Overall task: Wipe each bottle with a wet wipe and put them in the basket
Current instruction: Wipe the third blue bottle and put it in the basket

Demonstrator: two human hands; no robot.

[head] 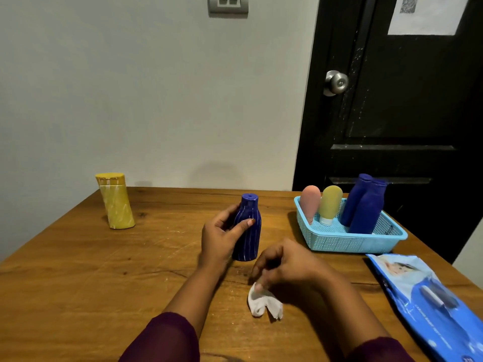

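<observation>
Gripping the blue bottle (248, 231) upright at centre in my left hand (219, 239), I am pinching the crumpled wipe (264, 304) just nearer with my right hand (285, 262), while four bottles (366, 207) are already standing in the basket (352, 244) at right and the yellow bottle (116, 205) is waiting far left, unwiped by my reckoning.

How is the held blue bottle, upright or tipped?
Upright: the blue bottle stands on the table, cap up, gripped by left hand.

Brown table (78, 270), black door (405, 113)
The door and its shiny knob (337, 83) are at two o'clock, a switch (228, 3) at twelve.
</observation>
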